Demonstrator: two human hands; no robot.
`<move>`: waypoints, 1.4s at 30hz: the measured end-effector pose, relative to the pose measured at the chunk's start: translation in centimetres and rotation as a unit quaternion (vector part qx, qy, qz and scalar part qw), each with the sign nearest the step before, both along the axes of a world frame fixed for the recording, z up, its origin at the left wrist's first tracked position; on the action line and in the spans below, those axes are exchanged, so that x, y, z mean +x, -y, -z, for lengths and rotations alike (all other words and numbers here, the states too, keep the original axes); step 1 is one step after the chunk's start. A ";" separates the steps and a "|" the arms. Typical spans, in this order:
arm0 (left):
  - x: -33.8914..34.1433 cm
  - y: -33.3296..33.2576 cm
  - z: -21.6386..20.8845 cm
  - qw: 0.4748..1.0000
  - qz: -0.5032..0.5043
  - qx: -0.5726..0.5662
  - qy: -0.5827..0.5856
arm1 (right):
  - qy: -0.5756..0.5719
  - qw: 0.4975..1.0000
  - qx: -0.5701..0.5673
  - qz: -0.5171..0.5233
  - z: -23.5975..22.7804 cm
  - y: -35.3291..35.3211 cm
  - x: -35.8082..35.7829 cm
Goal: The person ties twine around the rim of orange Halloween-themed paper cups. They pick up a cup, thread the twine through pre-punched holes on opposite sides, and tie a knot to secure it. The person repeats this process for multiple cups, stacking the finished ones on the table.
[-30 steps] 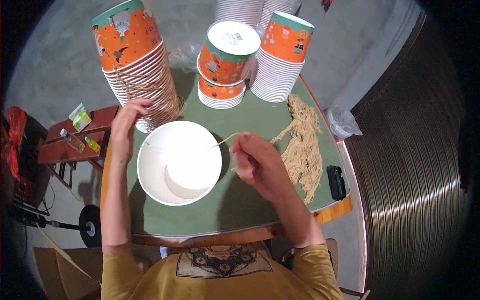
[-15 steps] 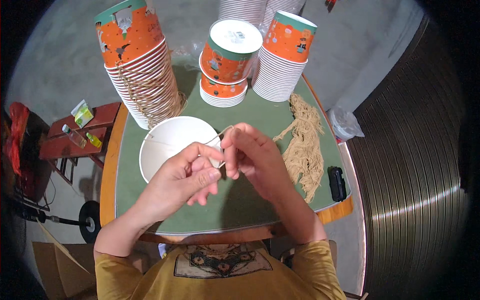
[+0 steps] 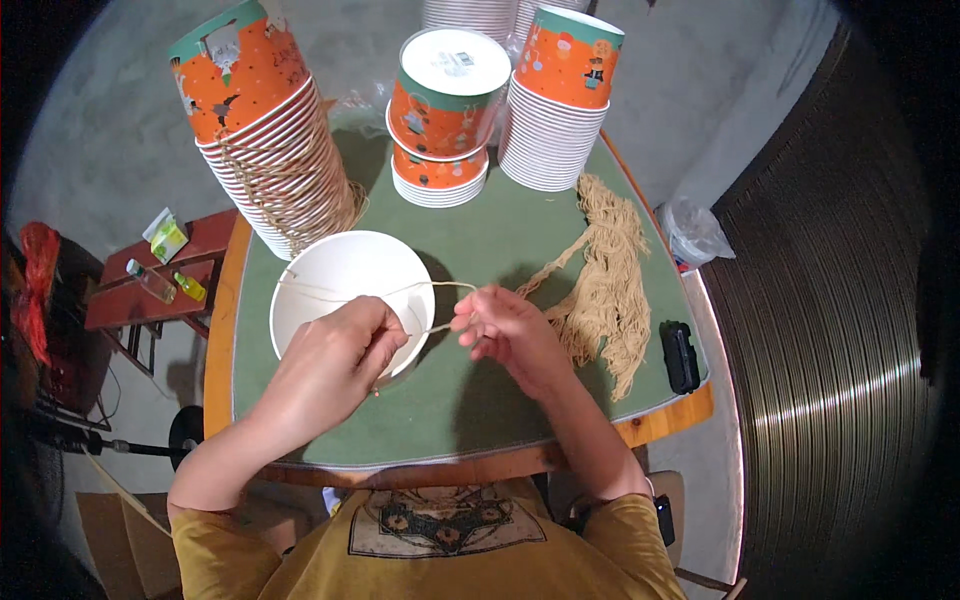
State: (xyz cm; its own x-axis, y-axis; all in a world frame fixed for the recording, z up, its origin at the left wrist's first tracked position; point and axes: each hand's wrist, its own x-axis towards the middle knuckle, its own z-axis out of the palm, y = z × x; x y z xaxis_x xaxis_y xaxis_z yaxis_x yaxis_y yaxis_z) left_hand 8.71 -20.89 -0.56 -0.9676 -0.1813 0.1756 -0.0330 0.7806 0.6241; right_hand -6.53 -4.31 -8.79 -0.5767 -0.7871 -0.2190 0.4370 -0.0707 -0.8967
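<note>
A thin tan string is pinched between the closed fingers of the left hand and the right hand, over the white paper bucket on the green surface; if it is pulled unevenly, the string could slip or the light bucket be tipped. From left to right are seen a small yellow-green packet on a red bench, a tall stack of orange-and-teal printed buckets, two shorter stacks, a bundle of tan strings and a black device.

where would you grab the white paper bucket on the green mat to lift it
Probably by the far rim of the white paper bucket, coming from above: it stands mouth up, so the rim is open to a pinch. The left hand covers the near edge, and a string crosses the mouth toward the right hand.
</note>
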 end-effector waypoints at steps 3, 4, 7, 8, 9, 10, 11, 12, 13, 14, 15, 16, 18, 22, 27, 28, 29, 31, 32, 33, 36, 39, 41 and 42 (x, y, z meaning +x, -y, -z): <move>-0.5 0.0 -0.1 0.999 0.015 -0.044 -0.023 | -0.347 0.919 0.167 0.081 1.0 0.2 0.1; -0.6 0.0 -0.1 0.998 0.019 -0.055 -0.026 | -0.313 0.940 0.121 0.069 0.6 0.0 0.4; -1.3 -0.1 -0.2 0.995 0.053 -0.076 -0.028 | -0.218 0.976 -0.008 0.021 -3.9 0.0 3.0; -1.4 -0.3 -0.3 0.995 0.055 -0.075 -0.031 | -0.220 0.975 -0.039 0.008 -3.3 0.6 3.2; -1.5 -0.4 -0.4 0.995 0.055 -0.075 -0.034 | -0.222 0.973 -0.071 -0.007 -2.1 1.4 3.1; -1.5 -0.5 -0.5 0.995 0.055 -0.075 -0.037 | -0.223 0.969 -0.103 -0.021 -1.5 1.8 3.1; -1.5 -0.4 -0.5 0.995 0.055 -0.074 -0.033 | -0.207 0.975 -0.078 0.001 -1.6 1.8 3.2; -1.4 -0.3 -0.5 0.995 0.055 -0.073 -0.029 | -0.216 0.975 -0.050 -0.004 -1.9 1.8 3.2; -1.4 -0.2 -0.5 0.996 0.055 -0.072 -0.024 | -0.225 0.974 -0.021 -0.008 -2.4 1.6 3.1; -1.3 -0.2 -0.4 0.995 0.061 -0.073 -0.024 | -0.233 0.972 0.008 -0.012 -2.5 1.3 3.1; -1.2 -0.3 -0.2 0.995 0.068 -0.075 -0.024 | -0.240 0.971 0.015 -0.010 -2.4 1.3 3.1; -1.1 -0.3 0.0 0.994 0.074 -0.076 -0.024 | -0.247 0.969 0.021 -0.009 -2.3 1.3 3.1; -1.0 -0.2 0.1 0.994 0.075 -0.077 -0.022 | -0.252 0.967 0.023 -0.010 -2.1 1.2 3.2; -1.0 -0.2 0.4 0.993 0.082 -0.075 -0.033 | -0.273 0.962 0.011 -0.003 -1.5 1.1 3.4; -0.8 -0.2 1.0 0.996 0.083 -0.033 -0.018 | -0.364 0.931 0.024 0.029 -1.8 0.8 3.9; -0.6 -0.2 1.1 0.997 0.081 -0.016 -0.004 | -0.371 0.928 0.035 0.031 -1.9 0.7 4.0; -0.5 -0.3 1.0 0.997 0.074 -0.011 0.003 | -0.378 0.924 0.046 0.033 -2.0 0.6 4.1; -0.1 -0.4 0.7 0.998 0.061 -0.002 0.016 | -0.369 0.927 0.017 0.067 -0.9 0.5 4.3; 0.2 -0.4 0.7 0.998 0.058 -0.010 0.029 | -0.365 0.927 0.003 0.085 -0.3 0.5 4.4; 0.5 -0.4 0.8 0.997 0.056 -0.018 0.042 | -0.368 0.924 -0.014 0.100 0.3 0.6 4.3; 1.0 0.1 1.6 0.998 0.029 -0.021 0.054 | -0.407 0.903 -0.045 0.129 1.0 1.3 4.6; 1.4 0.9 1.6 1.000 -0.004 -0.006 0.029 | -0.484 0.864 -0.027 0.137 0.6 2.1 5.2; 1.3 1.3 0.8 1.000 -0.017 0.017 0.017 | -0.511 0.847 -0.013 0.144 0.2 2.9 5.5; 1.4 1.5 0.9 0.999 -0.020 0.028 0.010 | -0.520 0.841 -0.017 0.149 0.0 3.2 5.5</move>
State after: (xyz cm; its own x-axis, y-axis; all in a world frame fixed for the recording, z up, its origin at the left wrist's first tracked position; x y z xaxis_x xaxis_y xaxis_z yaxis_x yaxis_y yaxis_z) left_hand 10.10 -22.36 -1.51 -0.9627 -0.2285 0.1449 -0.0759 0.7421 0.6659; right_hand -1.01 -7.53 -8.82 -0.6147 -0.5695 0.5457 -0.6243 -0.0716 -0.7779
